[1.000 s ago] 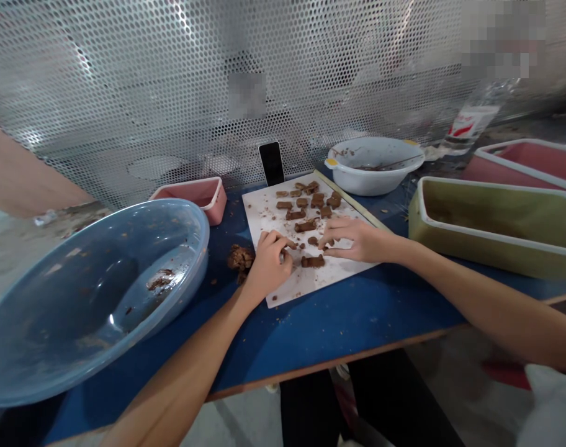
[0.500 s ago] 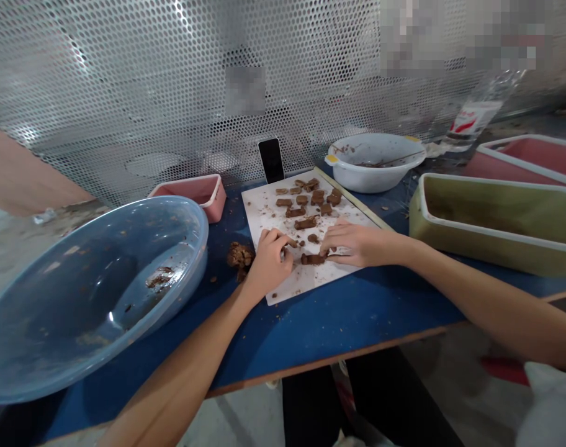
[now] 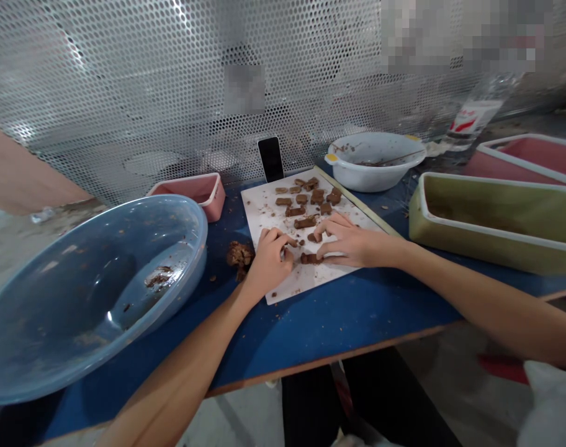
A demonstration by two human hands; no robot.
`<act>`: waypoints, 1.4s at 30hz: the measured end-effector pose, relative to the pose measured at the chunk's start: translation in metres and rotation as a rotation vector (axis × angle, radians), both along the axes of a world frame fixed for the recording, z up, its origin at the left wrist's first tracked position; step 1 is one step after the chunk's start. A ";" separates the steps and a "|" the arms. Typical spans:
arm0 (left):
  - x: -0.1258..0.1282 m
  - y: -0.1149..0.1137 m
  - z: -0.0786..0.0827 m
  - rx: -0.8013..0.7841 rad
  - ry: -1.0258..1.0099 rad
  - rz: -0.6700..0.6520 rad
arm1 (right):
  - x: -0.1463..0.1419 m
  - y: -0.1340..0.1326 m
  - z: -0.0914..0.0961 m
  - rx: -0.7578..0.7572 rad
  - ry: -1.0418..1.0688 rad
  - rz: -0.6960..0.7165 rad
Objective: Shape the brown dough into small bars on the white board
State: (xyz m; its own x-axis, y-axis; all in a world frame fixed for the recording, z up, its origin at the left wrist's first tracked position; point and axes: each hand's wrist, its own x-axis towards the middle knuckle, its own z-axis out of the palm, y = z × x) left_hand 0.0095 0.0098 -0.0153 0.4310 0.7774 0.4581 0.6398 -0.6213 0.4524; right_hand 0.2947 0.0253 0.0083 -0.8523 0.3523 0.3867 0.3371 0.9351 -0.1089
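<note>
Flat brown dough-like pieces (image 3: 306,222), some shaped like small bars, lie in loose rows on a white board (image 3: 283,288). My left hand (image 3: 272,256) rests at the board's left side, fingers bent, a gap showing between thumb and forefinger. Tiny brown crumbs lie by its fingertips. My right hand (image 3: 348,243) is spread over the board's near right part. Its fingertips are at a small brown lump (image 3: 312,237); its thumb is beside a brown bar (image 3: 309,258). Nothing shows gripped in either hand. A rough brown clump (image 3: 239,256) sits left of the board.
A large blue basin (image 3: 97,292) stands at left, before a pink container (image 3: 213,198). A phone (image 3: 270,160) leans behind the board. At right are a white bowl (image 3: 373,177), a green container (image 3: 478,239), another pink container (image 3: 497,162) and a bottle (image 3: 473,121).
My right hand's fingers have lifted off the brown bar and spread, with the fingertips shifting left and away from me to the small lump. My left hand has stayed nearly still.
</note>
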 end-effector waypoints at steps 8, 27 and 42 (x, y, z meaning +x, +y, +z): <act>0.000 0.001 -0.001 0.011 -0.007 -0.002 | 0.000 0.002 -0.002 0.060 -0.019 -0.026; 0.002 -0.001 0.002 0.000 -0.015 -0.005 | -0.001 0.003 -0.007 0.120 -0.031 -0.046; 0.002 -0.002 0.003 -0.024 -0.018 0.005 | -0.001 -0.003 0.004 0.066 -0.010 -0.030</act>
